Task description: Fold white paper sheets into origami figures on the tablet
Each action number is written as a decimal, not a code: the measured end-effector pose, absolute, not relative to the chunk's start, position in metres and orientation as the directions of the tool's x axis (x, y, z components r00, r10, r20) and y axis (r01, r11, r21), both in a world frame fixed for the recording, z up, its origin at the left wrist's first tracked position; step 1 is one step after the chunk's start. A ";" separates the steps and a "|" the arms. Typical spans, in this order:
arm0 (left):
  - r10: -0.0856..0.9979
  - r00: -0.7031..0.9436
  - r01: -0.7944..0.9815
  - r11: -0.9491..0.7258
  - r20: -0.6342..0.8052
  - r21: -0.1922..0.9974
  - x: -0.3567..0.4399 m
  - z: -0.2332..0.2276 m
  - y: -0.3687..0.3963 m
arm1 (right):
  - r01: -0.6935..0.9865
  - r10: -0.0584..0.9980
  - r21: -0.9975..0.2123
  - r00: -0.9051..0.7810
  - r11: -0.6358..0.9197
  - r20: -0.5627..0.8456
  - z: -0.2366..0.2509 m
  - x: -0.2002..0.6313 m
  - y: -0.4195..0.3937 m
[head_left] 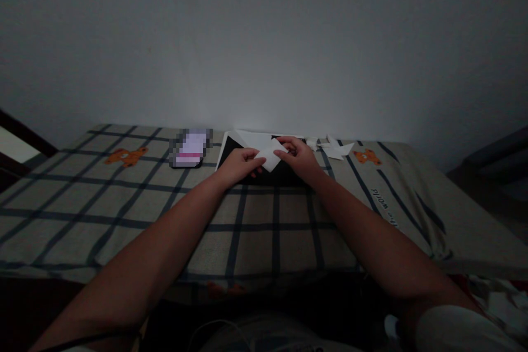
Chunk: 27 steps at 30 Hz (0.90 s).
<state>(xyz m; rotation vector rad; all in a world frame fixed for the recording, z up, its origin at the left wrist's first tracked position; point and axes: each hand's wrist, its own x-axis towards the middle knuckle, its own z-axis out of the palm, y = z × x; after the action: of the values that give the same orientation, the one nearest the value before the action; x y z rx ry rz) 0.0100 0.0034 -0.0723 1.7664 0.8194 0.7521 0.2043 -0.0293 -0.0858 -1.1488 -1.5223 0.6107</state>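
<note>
Both of my hands meet over a small folded white paper (272, 158) near the far edge of the cloth-covered table (256, 220). My left hand (239, 164) pinches its left side. Gripping the paper's right side is my right hand (299, 155). Under the hands lies a black board (284, 176), with a white sheet (256, 138) resting on its far part.
Several folded white paper pieces (336, 149) lie to the right by the wall. A pixelated pink and white object (190, 148) sits to the left. The checked cloth carries orange bear prints (126, 157). The wall stands right behind the table.
</note>
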 end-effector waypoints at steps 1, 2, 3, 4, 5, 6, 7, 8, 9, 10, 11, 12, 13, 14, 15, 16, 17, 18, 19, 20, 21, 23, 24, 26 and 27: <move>0.810 0.576 0.193 -0.261 0.106 0.946 0.010 -0.072 0.004 | 0.295 0.913 -0.876 0.031 0.382 0.408 -0.086 0.205 -0.029; 0.812 0.574 0.204 -0.260 0.099 0.944 0.009 -0.072 0.004 | 0.258 0.925 -0.896 0.021 0.362 0.380 -0.085 0.205 -0.030; 0.818 0.567 0.215 -0.261 0.097 0.941 0.009 -0.072 0.004 | 0.232 0.933 -0.910 0.023 0.344 0.359 -0.084 0.204 -0.030; 0.826 0.554 0.222 -0.263 0.100 0.939 0.009 -0.073 0.004 | 0.212 0.940 -0.921 0.033 0.326 0.340 -0.083 0.204 -0.031; 0.836 0.538 0.222 -0.263 0.107 0.939 0.009 -0.073 0.005 | 0.198 0.945 -0.930 0.045 0.308 0.323 -0.082 0.204 -0.032; 0.845 0.522 0.209 -0.257 0.115 0.944 0.009 -0.073 0.005 | 0.188 0.950 -0.937 0.055 0.294 0.309 -0.082 0.203 -0.033; 0.850 0.512 0.183 -0.245 0.120 0.952 0.009 -0.074 0.005 | 0.181 0.952 -0.942 0.067 0.283 0.299 -0.081 0.203 -0.033; 0.852 0.510 0.153 -0.227 0.120 0.962 0.010 -0.075 0.005 | 0.180 0.952 -0.944 0.080 0.277 0.294 -0.081 0.203 -0.032; 0.851 0.513 0.127 -0.207 0.115 0.970 0.010 -0.075 0.005 | 0.180 0.952 -0.945 0.090 0.272 0.292 -0.082 0.204 -0.032; 0.849 0.518 0.112 -0.188 0.104 0.976 0.010 -0.076 0.005 | 0.180 0.952 -0.946 0.100 0.270 0.290 -0.083 0.204 -0.031; 0.850 0.519 0.113 -0.172 0.089 0.979 0.011 -0.076 0.005 | 0.178 0.950 -0.946 0.110 0.270 0.292 -0.083 0.205 -0.030; 0.854 0.515 0.128 -0.162 0.075 0.978 0.011 -0.077 0.005 | 0.175 0.950 -0.948 0.115 0.267 0.289 -0.084 0.205 -0.029; 0.860 0.507 0.147 -0.158 0.063 0.976 0.011 -0.077 0.005 | 0.171 0.951 -0.950 0.123 0.263 0.285 -0.085 0.205 -0.029; 0.866 0.497 0.163 -0.156 0.056 0.974 0.011 -0.077 0.006 | 0.168 0.952 -0.952 0.128 0.255 0.278 -0.085 0.205 -0.029; 0.870 0.489 0.172 -0.156 0.053 0.973 0.011 -0.077 0.006 | 0.166 0.954 -0.955 0.133 0.244 0.267 -0.084 0.205 -0.029; 0.873 0.485 0.172 -0.158 0.056 0.972 0.011 -0.077 0.006 | 0.164 0.957 -0.959 0.139 0.232 0.256 -0.083 0.204 -0.029; 0.873 0.484 0.166 -0.161 0.062 0.973 0.010 -0.076 0.007 | 0.160 0.960 -0.962 0.141 0.220 0.243 -0.082 0.204 -0.030; 0.873 0.483 0.160 -0.164 0.068 0.973 0.010 -0.076 0.007 | 0.157 0.962 -0.965 0.141 0.210 0.233 -0.081 0.203 -0.031; 0.873 0.482 0.157 -0.165 0.070 0.974 0.009 -0.075 0.007 | 0.154 0.965 -0.967 0.139 0.202 0.224 -0.079 0.202 -0.031; 0.874 0.481 0.158 -0.165 0.070 0.974 0.009 -0.075 0.007 | 0.151 0.966 -0.969 0.137 0.196 0.217 -0.078 0.202 -0.032; 0.875 0.479 0.162 -0.165 0.068 0.973 0.008 -0.074 0.007 | 0.150 0.968 -0.970 0.133 0.190 0.211 -0.077 0.202 -0.033; 0.877 0.476 0.173 -0.166 0.066 0.971 0.008 -0.074 0.008 | 0.148 0.972 -0.972 0.122 0.180 0.199 -0.077 0.202 -0.033; 0.877 0.476 0.174 -0.168 0.066 0.970 0.008 -0.075 0.008 | 0.145 0.974 -0.973 0.113 0.178 0.195 -0.077 0.203 -0.033; 0.876 0.477 0.171 -0.165 0.065 0.971 0.008 -0.076 0.010 | 0.135 0.977 -0.974 0.086 0.180 0.193 -0.080 0.205 -0.032; 0.876 0.478 0.168 -0.158 0.060 0.973 0.008 -0.076 0.011 | 0.127 0.979 -0.975 0.071 0.183 0.193 -0.082 0.206 -0.030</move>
<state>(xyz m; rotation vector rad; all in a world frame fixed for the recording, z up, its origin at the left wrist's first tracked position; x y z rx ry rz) 0.0075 0.0107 -0.0762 1.6323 0.9167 0.8093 0.2063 -0.0305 -0.0816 -1.1915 -1.3174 0.9489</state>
